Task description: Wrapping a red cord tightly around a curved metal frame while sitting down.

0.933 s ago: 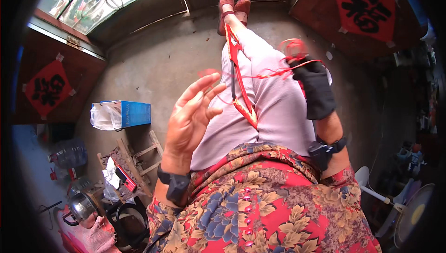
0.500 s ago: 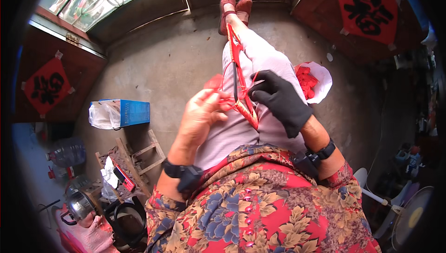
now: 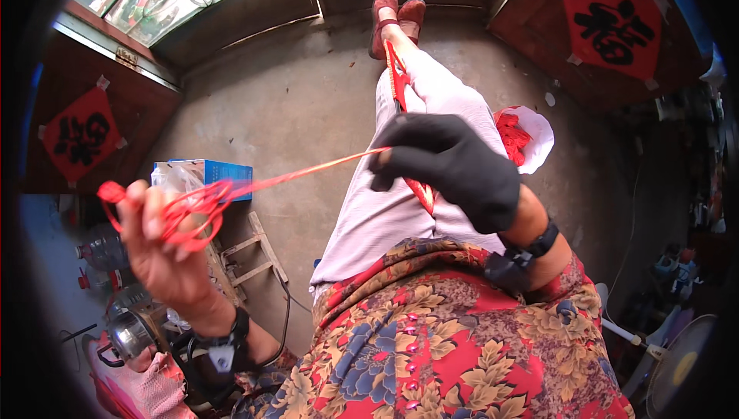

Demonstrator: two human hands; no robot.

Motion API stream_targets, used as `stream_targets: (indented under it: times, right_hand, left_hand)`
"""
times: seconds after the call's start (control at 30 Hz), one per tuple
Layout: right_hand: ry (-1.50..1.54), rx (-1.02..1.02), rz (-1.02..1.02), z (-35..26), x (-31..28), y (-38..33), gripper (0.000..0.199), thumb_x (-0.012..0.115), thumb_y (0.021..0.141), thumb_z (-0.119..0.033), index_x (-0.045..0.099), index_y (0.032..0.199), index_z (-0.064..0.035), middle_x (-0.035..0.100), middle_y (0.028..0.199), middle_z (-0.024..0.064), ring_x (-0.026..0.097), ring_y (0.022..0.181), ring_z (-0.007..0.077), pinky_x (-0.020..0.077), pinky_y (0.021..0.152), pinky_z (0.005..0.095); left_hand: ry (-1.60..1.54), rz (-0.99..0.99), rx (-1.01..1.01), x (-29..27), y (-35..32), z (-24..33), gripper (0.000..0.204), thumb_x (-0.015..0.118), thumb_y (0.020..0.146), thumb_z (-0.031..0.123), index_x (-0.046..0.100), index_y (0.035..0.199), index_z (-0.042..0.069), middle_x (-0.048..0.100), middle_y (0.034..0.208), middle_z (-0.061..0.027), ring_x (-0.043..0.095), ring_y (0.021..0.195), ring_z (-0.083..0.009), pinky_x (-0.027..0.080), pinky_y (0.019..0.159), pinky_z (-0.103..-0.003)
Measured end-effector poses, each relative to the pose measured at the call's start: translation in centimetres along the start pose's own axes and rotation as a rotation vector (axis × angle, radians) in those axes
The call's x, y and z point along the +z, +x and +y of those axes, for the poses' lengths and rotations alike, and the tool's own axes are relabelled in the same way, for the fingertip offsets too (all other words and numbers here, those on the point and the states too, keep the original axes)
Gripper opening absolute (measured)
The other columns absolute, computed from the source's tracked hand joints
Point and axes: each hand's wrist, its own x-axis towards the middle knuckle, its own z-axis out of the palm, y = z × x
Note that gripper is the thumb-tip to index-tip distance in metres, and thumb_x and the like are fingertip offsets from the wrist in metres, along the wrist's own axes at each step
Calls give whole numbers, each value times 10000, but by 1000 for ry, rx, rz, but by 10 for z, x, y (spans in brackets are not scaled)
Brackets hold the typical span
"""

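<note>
My left hand [image 3: 171, 265] is raised out to the left, its fingers closed around a loose looped bundle of red cord [image 3: 202, 215]. From that bundle a stretch of cord runs taut across to my right hand [image 3: 458, 169], which wears a black fingerless-looking glove and pinches the cord between thumb and fingers. Along my legs lies a long, narrow frame [image 3: 396, 72] wrapped in red and pale gold cord. My right hand covers its middle; its near tip shows just below the glove.
A white container [image 3: 539, 138] of red material stands right of my legs. On the left are a blue box [image 3: 231, 172] with clear plastic in it, a small wooden stool [image 3: 258, 253] and a metal kettle [image 3: 132, 342]. A fan [image 3: 681, 373] stands at the lower right.
My left hand has swung out left and down from the frame with the cord bundle, drawing the cord straight. My right hand has shifted slightly left over the frame.
</note>
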Motion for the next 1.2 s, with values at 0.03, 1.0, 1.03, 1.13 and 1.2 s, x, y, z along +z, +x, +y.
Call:
stream_targets:
  times: [0.03,1.0,1.03,1.13,1.2]
  right_hand:
    - [25,8,-13,-4,-8,-6,160,564,918,-106,634,948,35,649,828,68,626,780,123,483,738,266]
    - [-670,70,274,89,-32,0,221,656,824,-159,671,989,-13,680,794,95,615,731,93,501,681,271]
    - [-672,71,271,91,-35,1,221,656,824,-159,671,989,-13,680,794,95,615,731,93,501,681,271]
    - [-386,103,336,83,-53,-2,226,639,826,-179,685,972,-12,698,897,81,634,820,117,499,737,286]
    - [17,86,353,59,-66,-11,248,626,845,-139,652,1044,6,682,1002,84,630,928,136,491,810,293]
  left_hand:
    - [175,78,12,-12,3,-9,165,415,1012,221,458,1028,62,453,731,-14,415,593,-75,377,488,-209]
    - [1545,-215,-251,-39,12,-201,158,616,855,82,656,989,9,649,686,-40,642,692,-113,496,623,-283]
    - [1571,-237,-195,-41,12,-202,147,620,831,45,666,969,23,659,787,-21,600,658,-106,478,588,-216]
    - [1242,-41,-84,-36,16,-193,142,633,840,54,666,975,25,658,808,-21,605,699,-100,487,598,-203]
    - [1077,102,-253,-35,15,-171,199,593,906,90,627,1087,13,648,945,-104,620,750,-97,521,616,-221]
